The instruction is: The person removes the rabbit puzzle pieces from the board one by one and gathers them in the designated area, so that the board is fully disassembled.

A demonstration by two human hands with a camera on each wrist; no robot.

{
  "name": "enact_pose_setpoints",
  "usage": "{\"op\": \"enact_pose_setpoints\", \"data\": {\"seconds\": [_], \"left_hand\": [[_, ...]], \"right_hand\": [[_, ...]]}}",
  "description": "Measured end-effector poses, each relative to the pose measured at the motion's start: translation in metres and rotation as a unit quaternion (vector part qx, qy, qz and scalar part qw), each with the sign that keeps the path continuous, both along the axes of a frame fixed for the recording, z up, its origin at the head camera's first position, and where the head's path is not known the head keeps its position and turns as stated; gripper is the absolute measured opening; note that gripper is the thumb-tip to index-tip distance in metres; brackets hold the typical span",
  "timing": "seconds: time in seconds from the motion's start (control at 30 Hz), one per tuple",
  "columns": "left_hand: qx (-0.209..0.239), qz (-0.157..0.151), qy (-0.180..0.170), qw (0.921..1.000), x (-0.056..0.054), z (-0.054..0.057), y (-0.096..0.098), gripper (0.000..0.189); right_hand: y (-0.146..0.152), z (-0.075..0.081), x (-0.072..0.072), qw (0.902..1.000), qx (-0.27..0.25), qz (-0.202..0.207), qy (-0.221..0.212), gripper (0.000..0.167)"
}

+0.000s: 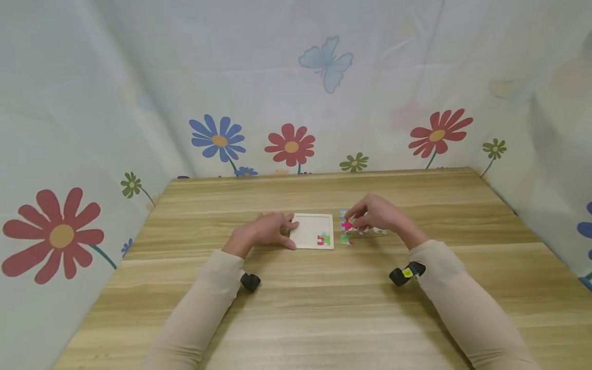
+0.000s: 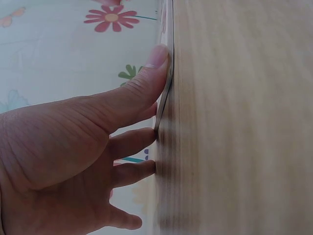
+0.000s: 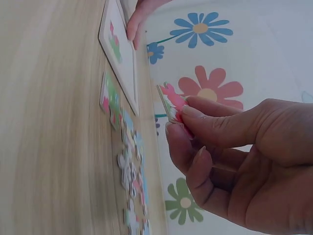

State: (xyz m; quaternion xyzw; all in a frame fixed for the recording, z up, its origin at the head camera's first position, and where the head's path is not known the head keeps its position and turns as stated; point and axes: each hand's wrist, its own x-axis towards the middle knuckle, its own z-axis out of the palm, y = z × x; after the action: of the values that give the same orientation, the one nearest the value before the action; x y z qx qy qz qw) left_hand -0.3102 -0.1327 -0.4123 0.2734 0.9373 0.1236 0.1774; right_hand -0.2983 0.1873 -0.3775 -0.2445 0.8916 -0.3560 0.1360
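Note:
A pale square puzzle tray point(image 1: 307, 231) lies on the table, with a green and red puzzle piece point(image 1: 324, 240) in its near right corner. My left hand point(image 1: 268, 229) rests on the tray's left side, its thumb on the near left corner and its fingers spread toward the far one. In the left wrist view, the thumb point(image 2: 155, 61) lies against the tray's edge. My right hand point(image 1: 376, 211) is just right of the tray. Between thumb and fingertips it pinches a pink, white and green puzzle piece point(image 3: 172, 100), raised off the table.
Several loose puzzle pieces point(image 3: 128, 166) lie in a cluster right of the tray, partly hidden under my right hand in the head view. A green piece point(image 1: 346, 239) lies nearest the tray. Behind the wooden table point(image 1: 296, 308) hangs a flower-patterned cloth point(image 1: 370, 61).

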Motion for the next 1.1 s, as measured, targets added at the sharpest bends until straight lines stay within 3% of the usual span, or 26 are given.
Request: {"op": "enact_pose_setpoints", "data": {"seconds": [0.27, 0.63, 1.1], "left_hand": [[-0.004, -0.003, 0.000, 1.0000, 0.001, 0.000, 0.000, 0.078], [0.002, -0.005, 0.003, 1.0000, 0.001, -0.001, 0.001, 0.078], [0.004, 0.010, -0.007, 0.9999, 0.003, 0.001, 0.001, 0.079]], "right_hand": [[0.016, -0.005, 0.009, 0.9990, 0.030, -0.033, -0.006, 0.022], [0.017, -0.019, 0.013, 0.9982, 0.048, -0.034, -0.002, 0.021], [0.009, -0.021, 0.018, 0.9940, 0.094, -0.051, 0.021, 0.024]]}}
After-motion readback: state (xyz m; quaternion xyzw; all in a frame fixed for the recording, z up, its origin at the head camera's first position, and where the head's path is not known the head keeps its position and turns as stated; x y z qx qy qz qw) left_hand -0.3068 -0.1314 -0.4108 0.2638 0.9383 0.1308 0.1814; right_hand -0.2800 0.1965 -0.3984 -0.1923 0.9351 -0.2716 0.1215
